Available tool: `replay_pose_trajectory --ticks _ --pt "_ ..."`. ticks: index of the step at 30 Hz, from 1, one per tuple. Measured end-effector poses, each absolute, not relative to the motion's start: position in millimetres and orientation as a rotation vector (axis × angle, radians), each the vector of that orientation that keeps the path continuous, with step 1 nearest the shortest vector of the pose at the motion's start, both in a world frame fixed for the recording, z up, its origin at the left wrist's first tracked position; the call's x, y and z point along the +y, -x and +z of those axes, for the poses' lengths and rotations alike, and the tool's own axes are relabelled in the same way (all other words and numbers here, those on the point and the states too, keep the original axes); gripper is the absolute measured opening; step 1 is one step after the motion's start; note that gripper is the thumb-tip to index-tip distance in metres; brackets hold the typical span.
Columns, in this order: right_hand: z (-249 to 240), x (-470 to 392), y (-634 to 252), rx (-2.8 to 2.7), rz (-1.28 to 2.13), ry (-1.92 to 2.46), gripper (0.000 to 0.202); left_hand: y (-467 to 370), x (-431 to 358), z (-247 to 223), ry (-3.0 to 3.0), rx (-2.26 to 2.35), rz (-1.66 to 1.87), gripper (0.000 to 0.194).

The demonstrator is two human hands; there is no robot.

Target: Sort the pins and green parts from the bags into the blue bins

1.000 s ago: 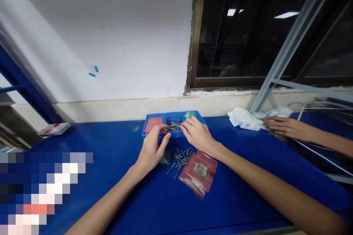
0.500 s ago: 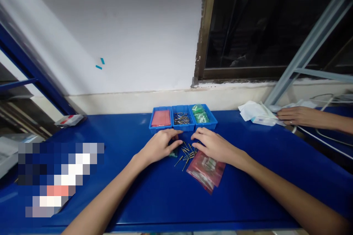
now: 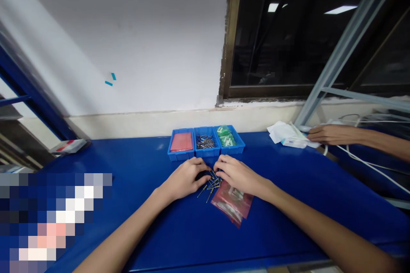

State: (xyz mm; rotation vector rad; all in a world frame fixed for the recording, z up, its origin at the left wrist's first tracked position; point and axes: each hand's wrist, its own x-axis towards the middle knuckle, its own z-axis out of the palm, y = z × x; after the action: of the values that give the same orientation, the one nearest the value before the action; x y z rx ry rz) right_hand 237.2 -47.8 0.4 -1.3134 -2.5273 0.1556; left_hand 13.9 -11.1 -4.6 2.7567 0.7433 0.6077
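Loose blind rivets (image 3: 211, 183), thin pins with brassy heads, lie in a small heap on the blue table. My left hand (image 3: 190, 178) rests at the heap's left side, fingers curved, with a gap between thumb and forefinger. From the right, my right hand (image 3: 238, 172) reaches over the heap with its fingers bent and slightly apart, fingertips at the rivets. I see nothing clearly held in either hand. Partly under the right palm lies a red translucent plastic bag (image 3: 231, 204) with light-coloured pieces showing inside.
Behind my hands stand three joined blue bins: one with red bags (image 3: 181, 141), one with rivets (image 3: 205, 141), one with green packets (image 3: 226, 137). Another person's hand (image 3: 329, 134) touches white papers (image 3: 285, 134) at right, near cables. A clear box (image 3: 71, 146) sits at far left.
My right hand has moved left toward the left hand, closing the gap over the rivets. The green packet by my left hand is now hidden. The camera view has shifted slightly.
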Motion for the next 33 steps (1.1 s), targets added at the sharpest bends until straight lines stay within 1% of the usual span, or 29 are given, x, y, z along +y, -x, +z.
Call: replay_pose_trajectory --ticks 6,17,22,27,33 --pt "-3.3 -46.1 -234.6 -2.533 0.107 1.340 0.012 -15.7 -12.3 -5.2 -2.721 0.782 0.585 0.022" --pt "-2.8 -50.4 -232.3 -2.593 -0.072 1.295 0.017 -18.5 -14.9 -3.6 -2.539 0.811 0.617 0.010" --pt "3.0 -56.1 -229.0 -2.656 -0.172 1.283 0.013 -20.1 -14.0 -3.8 -2.455 0.808 0.657 0.008" --pt "0.7 -56.0 -226.9 -2.650 -0.196 1.266 0.015 -20.8 -11.9 -6.7 -2.403 0.823 0.679 0.013" --pt "-1.8 -54.4 -227.3 -2.617 -0.155 1.275 0.017 -18.5 -6.2 -15.4 -2.231 0.770 0.666 0.035"
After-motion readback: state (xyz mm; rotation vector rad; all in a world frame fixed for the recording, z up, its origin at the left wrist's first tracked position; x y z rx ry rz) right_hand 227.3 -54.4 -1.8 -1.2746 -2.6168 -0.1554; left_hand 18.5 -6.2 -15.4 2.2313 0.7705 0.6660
